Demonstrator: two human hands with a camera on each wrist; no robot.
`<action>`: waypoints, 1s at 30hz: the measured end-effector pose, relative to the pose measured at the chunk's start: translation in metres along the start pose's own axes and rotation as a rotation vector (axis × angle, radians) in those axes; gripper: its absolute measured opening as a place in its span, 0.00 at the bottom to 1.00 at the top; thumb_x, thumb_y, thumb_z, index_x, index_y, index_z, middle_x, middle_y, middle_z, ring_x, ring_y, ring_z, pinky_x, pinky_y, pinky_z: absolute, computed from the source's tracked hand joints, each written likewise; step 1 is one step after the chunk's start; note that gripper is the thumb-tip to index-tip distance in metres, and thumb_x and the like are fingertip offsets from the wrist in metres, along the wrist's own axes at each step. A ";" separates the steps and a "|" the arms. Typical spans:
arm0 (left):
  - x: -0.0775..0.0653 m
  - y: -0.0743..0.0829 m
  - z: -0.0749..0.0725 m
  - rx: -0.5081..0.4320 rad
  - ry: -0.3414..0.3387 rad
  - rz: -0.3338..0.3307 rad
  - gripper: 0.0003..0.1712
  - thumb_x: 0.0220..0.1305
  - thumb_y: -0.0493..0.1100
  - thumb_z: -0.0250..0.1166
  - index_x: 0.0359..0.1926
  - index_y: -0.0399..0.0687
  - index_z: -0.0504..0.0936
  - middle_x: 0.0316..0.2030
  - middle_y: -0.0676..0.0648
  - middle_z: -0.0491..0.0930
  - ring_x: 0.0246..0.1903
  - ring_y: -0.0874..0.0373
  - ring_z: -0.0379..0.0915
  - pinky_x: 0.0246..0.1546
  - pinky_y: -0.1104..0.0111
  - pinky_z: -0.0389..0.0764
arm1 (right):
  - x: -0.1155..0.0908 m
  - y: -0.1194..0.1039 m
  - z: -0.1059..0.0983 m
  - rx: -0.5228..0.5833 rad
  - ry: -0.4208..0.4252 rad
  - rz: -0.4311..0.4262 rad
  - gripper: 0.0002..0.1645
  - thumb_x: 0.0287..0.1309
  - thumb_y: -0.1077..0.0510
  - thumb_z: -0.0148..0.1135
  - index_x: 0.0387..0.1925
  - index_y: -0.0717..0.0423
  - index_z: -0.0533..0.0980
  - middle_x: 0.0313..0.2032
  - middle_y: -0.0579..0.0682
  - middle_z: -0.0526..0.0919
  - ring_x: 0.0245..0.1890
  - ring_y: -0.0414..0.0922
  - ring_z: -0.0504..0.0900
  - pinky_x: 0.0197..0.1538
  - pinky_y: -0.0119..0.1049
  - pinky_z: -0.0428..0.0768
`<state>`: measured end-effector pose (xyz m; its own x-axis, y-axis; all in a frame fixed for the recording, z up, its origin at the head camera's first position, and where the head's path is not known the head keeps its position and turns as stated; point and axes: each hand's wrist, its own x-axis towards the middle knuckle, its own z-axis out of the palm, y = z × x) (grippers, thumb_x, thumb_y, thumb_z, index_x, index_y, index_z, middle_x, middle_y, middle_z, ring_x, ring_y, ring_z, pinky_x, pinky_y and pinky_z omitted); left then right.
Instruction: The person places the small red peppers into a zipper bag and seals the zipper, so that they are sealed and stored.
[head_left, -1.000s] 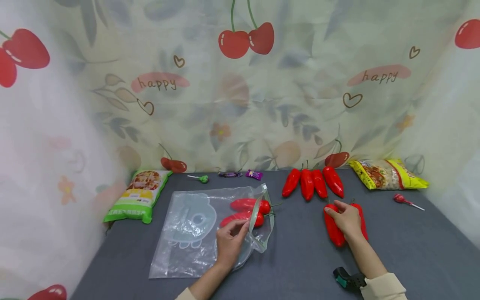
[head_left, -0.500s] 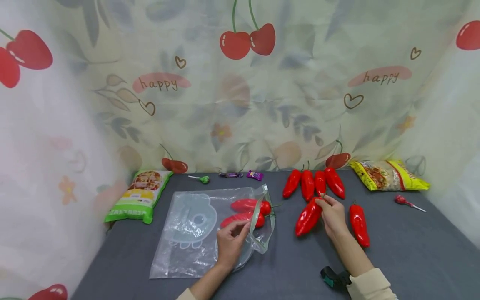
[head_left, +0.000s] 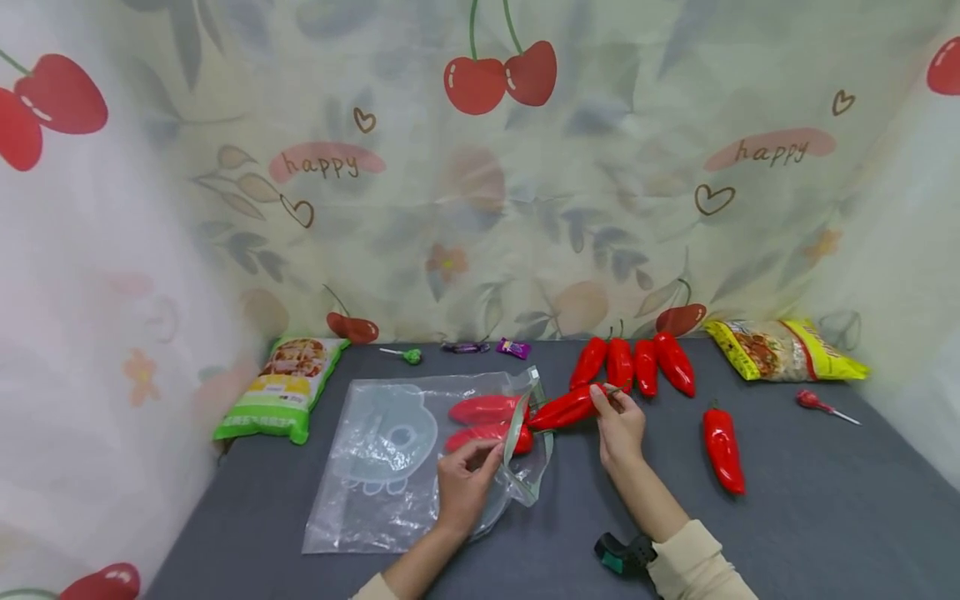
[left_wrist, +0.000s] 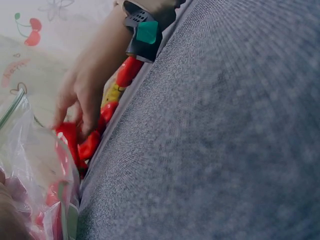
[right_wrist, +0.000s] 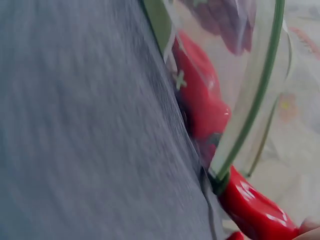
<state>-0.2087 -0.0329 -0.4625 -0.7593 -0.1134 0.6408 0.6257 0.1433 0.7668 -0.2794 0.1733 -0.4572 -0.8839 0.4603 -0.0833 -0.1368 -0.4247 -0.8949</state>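
Across the grey tabletop (head_left: 247,521), a clear zip-lock bag (head_left: 352,521) is seen laid flat left of centre, its mouth turned toward the right edge. A green-and-white food packet (head_left: 279,389) is set near the far left corner, a yellow food packet (head_left: 783,350) near the far right. And here, the bag's lip is pinched by the left hand (head_left: 465,487), while a red chili pepper (head_left: 566,408) is grasped near its stem by the right hand (head_left: 621,427), tip right at the mouth; whether it is inside cannot be told. Two bagged peppers (head_left: 487,409) are seen through the film, four peppers (head_left: 645,367) are lined up by the far edge, and a lone pepper (head_left: 723,452) is placed toward the right edge. Bag-loading appears to be in hand; a push past the lip seems called for.
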 end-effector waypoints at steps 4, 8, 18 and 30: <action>0.002 0.000 0.000 -0.007 -0.017 -0.006 0.04 0.51 0.30 0.66 0.31 0.33 0.83 0.27 0.38 0.84 0.26 0.62 0.81 0.29 0.74 0.81 | -0.004 0.009 0.004 -0.126 -0.067 -0.005 0.13 0.58 0.59 0.59 0.42 0.64 0.76 0.25 0.34 0.79 0.25 0.31 0.71 0.30 0.21 0.71; 0.002 0.001 -0.001 0.004 -0.010 0.012 0.04 0.51 0.30 0.66 0.30 0.33 0.83 0.26 0.39 0.84 0.25 0.64 0.80 0.28 0.74 0.80 | -0.009 0.018 0.009 -0.224 -0.125 -0.008 0.20 0.58 0.61 0.59 0.48 0.72 0.73 0.23 0.33 0.80 0.24 0.30 0.72 0.31 0.22 0.73; 0.000 0.001 0.000 0.026 0.008 0.022 0.04 0.50 0.29 0.67 0.30 0.33 0.83 0.25 0.40 0.84 0.22 0.61 0.79 0.26 0.75 0.79 | -0.018 0.027 0.015 -0.401 -0.344 0.051 0.19 0.53 0.67 0.61 0.48 0.71 0.74 0.37 0.52 0.86 0.32 0.31 0.81 0.39 0.24 0.79; 0.000 0.002 -0.002 0.027 0.009 -0.007 0.04 0.50 0.30 0.67 0.30 0.34 0.83 0.25 0.40 0.84 0.22 0.63 0.78 0.25 0.75 0.79 | 0.007 -0.023 -0.037 -0.213 -0.279 -0.002 0.30 0.56 0.63 0.60 0.59 0.70 0.65 0.34 0.34 0.84 0.39 0.31 0.83 0.47 0.26 0.78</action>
<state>-0.2068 -0.0341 -0.4607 -0.7619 -0.1232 0.6358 0.6152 0.1694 0.7700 -0.2656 0.2147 -0.4537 -0.9760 0.2172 0.0149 -0.0678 -0.2382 -0.9688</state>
